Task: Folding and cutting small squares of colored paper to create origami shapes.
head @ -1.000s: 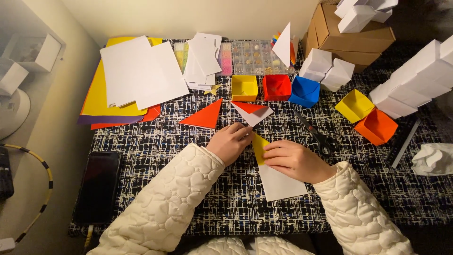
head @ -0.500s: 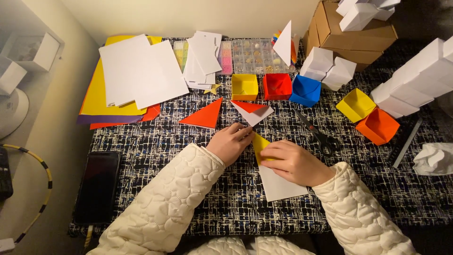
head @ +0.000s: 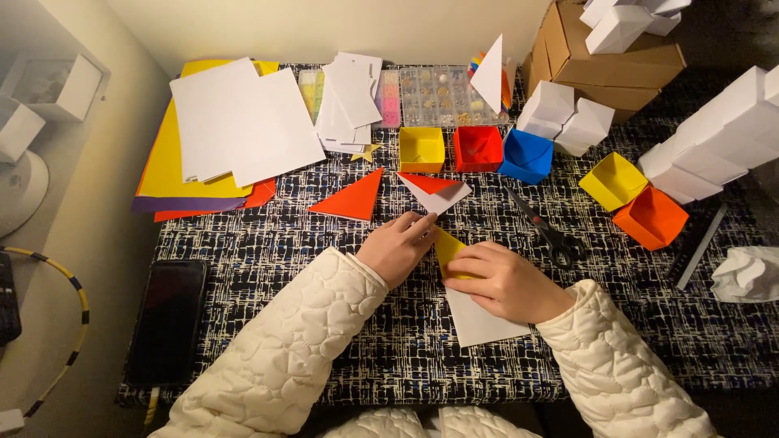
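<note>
A sheet of paper, yellow on one side and white on the other [head: 479,320], lies on the black-and-white patterned tablecloth [head: 284,243] in front of me. My right hand [head: 507,284] presses flat on it, covering the fold where the yellow corner [head: 448,246] turns over. My left hand [head: 399,247] rests beside it on the left, fingertips touching the yellow corner's edge. Both arms wear cream quilted sleeves.
A folded red triangle [head: 350,197] and a red-white folded piece [head: 434,191] lie just beyond my hands. Scissors [head: 548,231] lie to the right. Yellow [head: 422,148], red [head: 477,148], blue [head: 526,154] paper boxes, more boxes right, paper stacks [head: 235,122], bead organiser [head: 442,93], phone [head: 169,316].
My right hand has slid slightly along the fold; my left hand stays at the yellow corner. Otherwise nothing has moved.
</note>
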